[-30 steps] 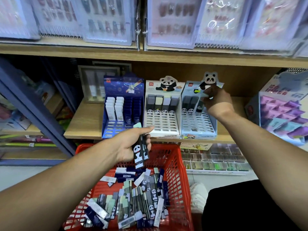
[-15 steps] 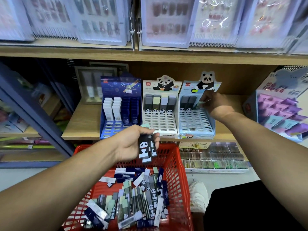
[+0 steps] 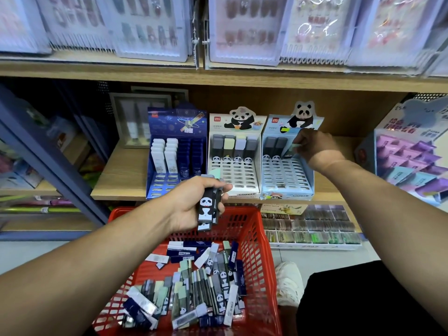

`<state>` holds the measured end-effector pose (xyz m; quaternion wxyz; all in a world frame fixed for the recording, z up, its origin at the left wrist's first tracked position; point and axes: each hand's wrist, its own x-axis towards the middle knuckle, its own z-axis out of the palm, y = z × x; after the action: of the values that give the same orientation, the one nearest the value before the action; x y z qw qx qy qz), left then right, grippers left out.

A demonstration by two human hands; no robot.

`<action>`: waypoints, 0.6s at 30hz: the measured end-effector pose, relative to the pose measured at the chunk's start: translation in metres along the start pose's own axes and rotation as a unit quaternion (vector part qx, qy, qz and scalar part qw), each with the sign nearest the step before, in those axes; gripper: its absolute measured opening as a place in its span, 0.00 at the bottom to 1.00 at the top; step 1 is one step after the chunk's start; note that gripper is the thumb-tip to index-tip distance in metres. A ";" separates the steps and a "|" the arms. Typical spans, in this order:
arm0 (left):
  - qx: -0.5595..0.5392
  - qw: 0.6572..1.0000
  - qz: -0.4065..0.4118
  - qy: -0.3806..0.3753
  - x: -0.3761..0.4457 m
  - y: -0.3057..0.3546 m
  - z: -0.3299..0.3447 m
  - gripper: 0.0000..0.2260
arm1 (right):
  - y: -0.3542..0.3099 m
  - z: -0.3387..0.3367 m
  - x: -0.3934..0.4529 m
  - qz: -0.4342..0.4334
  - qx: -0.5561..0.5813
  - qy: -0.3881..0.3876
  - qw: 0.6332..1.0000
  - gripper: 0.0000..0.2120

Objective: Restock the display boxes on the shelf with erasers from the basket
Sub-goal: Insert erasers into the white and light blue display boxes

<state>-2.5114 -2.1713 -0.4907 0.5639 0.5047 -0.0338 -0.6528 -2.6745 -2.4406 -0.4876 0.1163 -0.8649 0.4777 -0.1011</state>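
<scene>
My left hand (image 3: 196, 202) grips a small bundle of panda erasers (image 3: 208, 209) above the red basket (image 3: 257, 241), which holds several loose erasers (image 3: 206, 282). My right hand (image 3: 315, 146) pinches a pale green eraser (image 3: 292, 148) at the top row of the light blue panda display box (image 3: 287, 180), next to two grey erasers standing there. On the wooden shelf (image 3: 121, 175) a white panda display box (image 3: 236, 175) holds one row of erasers, and a dark blue display box (image 3: 174, 161) holds white and blue ones.
A purple display box (image 3: 412, 156) stands at the shelf's right end. Framed packs (image 3: 135, 117) lean at the back left. Clear packs line the shelf above. A tray of small items (image 3: 310, 229) sits below the shelf, and a white shoe (image 3: 288, 282) is beside the basket.
My right hand has dropped from the light blue box's panda header to its top row with the eraser. My left hand has tilted its bundle and curled tighter round it.
</scene>
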 end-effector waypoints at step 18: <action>0.004 1.000 -0.011 -0.004 -0.005 0.001 -0.002 0.05 | -0.012 0.006 -0.001 0.072 0.023 0.110 0.991 0.10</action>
<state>-2.5100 -2.1668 -0.4881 0.5547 0.5046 -0.0336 -0.6608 -2.6641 -2.4327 -0.4901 0.0902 -0.8093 0.5457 -0.1978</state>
